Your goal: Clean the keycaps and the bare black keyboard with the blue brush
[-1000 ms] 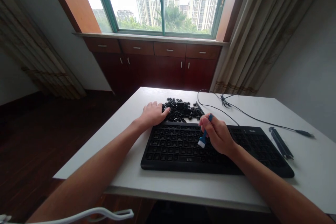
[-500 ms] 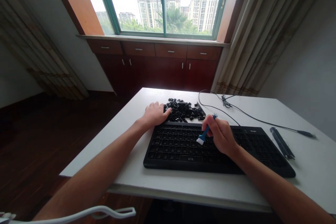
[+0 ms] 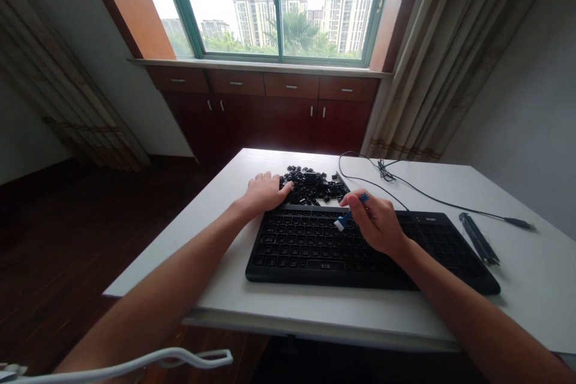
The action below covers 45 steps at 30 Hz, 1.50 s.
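Observation:
A black keyboard [image 3: 288, 264] with its keycaps off lies along the front of the white table. Over its upper middle, my right hand [image 3: 377, 222] pinches a small blue brush [image 3: 346, 219], whose white bristles point down and left at the key sockets. My left hand [image 3: 265, 192] lies flat with fingers spread at the keyboard's top left corner. Its thumb reaches the edge of a heap of loose black keycaps [image 3: 310, 185] behind the keyboard. Part of the keyboard's right half is hidden by my right hand and forearm.
A black cable [image 3: 441, 198] loops over the back right of the white table [image 3: 225, 294]. Right of the keyboard lies a long dark strip-like object [image 3: 479, 240], its kind unclear. A white bent cord or tube [image 3: 180, 355] crosses the bottom left foreground.
My right hand has moved slightly up and left with the brush, which now tilts lower, its bristles higher on the keyboard. My left hand stays in place.

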Tool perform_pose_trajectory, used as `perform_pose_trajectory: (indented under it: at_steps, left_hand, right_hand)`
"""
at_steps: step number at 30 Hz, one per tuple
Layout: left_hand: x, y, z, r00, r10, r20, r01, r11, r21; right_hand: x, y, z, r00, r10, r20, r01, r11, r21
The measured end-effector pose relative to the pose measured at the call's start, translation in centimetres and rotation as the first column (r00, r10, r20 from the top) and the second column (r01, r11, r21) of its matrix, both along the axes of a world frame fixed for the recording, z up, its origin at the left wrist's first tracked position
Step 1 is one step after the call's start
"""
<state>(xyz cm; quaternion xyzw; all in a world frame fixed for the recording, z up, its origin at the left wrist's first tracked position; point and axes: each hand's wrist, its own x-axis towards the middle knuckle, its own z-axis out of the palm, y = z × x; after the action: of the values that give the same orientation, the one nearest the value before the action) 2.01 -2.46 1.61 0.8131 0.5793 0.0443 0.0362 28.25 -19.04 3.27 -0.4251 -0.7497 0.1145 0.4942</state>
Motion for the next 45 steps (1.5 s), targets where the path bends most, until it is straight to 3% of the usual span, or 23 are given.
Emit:
perform_pose_trajectory:
  at_steps: [3,6,12,16,20,24,27,31,33,40,45]
  left_hand:
    - [0.02,-0.12,0.10,1.000,0.002,-0.002,-0.002,1.000,-0.003]
    - [0.00,-0.17,0.11,1.000,0.002,-0.003,-0.002,1.000,-0.001]
    - [-0.07,0.07,-0.11,1.000,0.002,0.017,-0.002,1.000,0.001]
    - [-0.04,0.01,-0.06,1.000,0.013,0.008,-0.013,1.000,0.006]
    - [-0.01,-0.12,0.09,1.000,0.009,-0.004,-0.009,1.000,0.002]
    - [-0.03,-0.10,0.08,1.000,0.000,-0.004,0.000,1.000,0.002]
    - [-0.03,-0.15,0.11,1.000,0.001,-0.006,-0.001,1.000,0.004]
    - [0.03,-0.33,0.26,1.000,0.005,-0.010,-0.005,1.000,0.005]
    - [0.06,-0.38,0.30,1.000,0.004,-0.009,-0.003,1.000,0.004]
    - [-0.06,-0.13,0.04,1.000,0.004,0.007,-0.004,1.000,-0.005]
    - [-0.14,-0.11,0.01,1.000,-0.008,0.018,0.008,1.000,-0.008]
  right_hand:
    - [-0.12,-0.05,-0.10,0.989,0.084,-0.124,-0.104,0.981,-0.164]
    - [-0.24,-0.04,-0.18,0.981,0.128,-0.145,-0.163,0.952,-0.260]
    - [-0.36,0.02,0.14,0.994,0.032,0.101,-0.029,0.999,-0.027]
    - [-0.32,-0.08,0.52,0.996,-0.031,0.081,0.027,0.998,0.057]
    - [-0.41,-0.39,0.79,0.999,0.032,-0.007,-0.032,0.999,0.017]
    - [-0.66,-0.41,0.54,0.995,0.096,0.015,-0.094,0.993,-0.069]
    - [-0.74,-0.18,0.35,0.997,0.041,0.068,-0.037,0.997,-0.070]
    - [-0.60,-0.02,0.54,0.991,-0.079,0.113,0.071,0.995,0.071]
    - [-0.47,-0.07,0.66,0.994,-0.091,0.067,0.085,0.993,0.083]
    - [-0.23,-0.29,0.38,0.993,0.082,-0.083,-0.092,0.987,-0.129]
    - [-0.58,-0.20,0.69,0.988,0.129,0.087,-0.128,0.992,-0.023]
